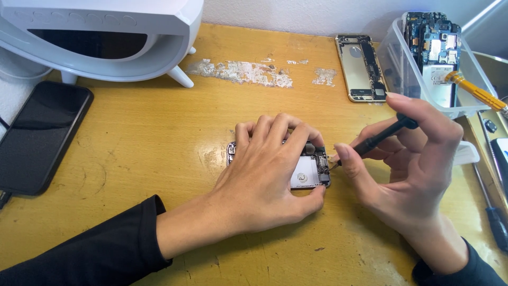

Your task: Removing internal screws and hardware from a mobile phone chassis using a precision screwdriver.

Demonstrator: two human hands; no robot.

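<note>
An opened phone (309, 172) with its inner parts showing lies flat in the middle of the yellow wooden table (159, 137). My left hand (264, 175) lies over it, fingers curled around its edges, and covers most of it. My right hand (407, 164) grips a thin black screwdriver (378, 139) like a pen. Its tip touches the phone's right edge, next to my right index fingertip.
A black phone (39, 135) lies face up at the left edge. A white appliance (100, 37) stands at the back left. A gold phone shell (362, 66) lies at the back, beside a clear plastic bin (407, 74) of phone parts. Further screwdrivers (495, 212) lie at the right.
</note>
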